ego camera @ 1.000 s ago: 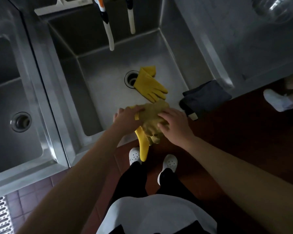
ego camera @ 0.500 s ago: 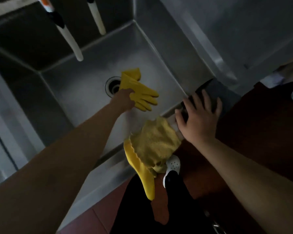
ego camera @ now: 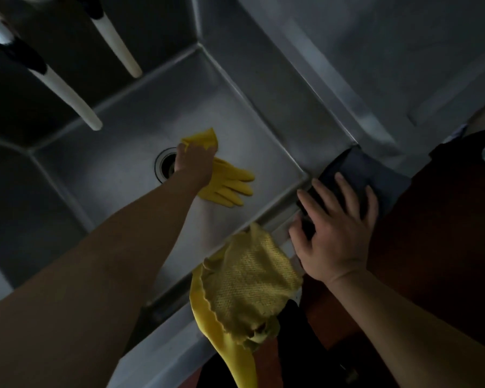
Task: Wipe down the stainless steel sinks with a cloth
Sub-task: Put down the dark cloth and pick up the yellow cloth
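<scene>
1. Left hand down in the stainless steel sink, fingers grasping the cuff of a yellow rubber glove just beside the drain.
2. Right hand flat on a dark folded cloth at the sink's near right corner, fingers straight and spread, grasping nothing.
3. Yellow mesh cloth draped over the sink's front rim, on top of a second yellow glove hanging down outside.
4. Two white spouts above the basin.

Both forearms are bare with no sleeves showing, and the left hand and right hand wear no gloves, rings or watch; dark black clothing shows below near the body
</scene>
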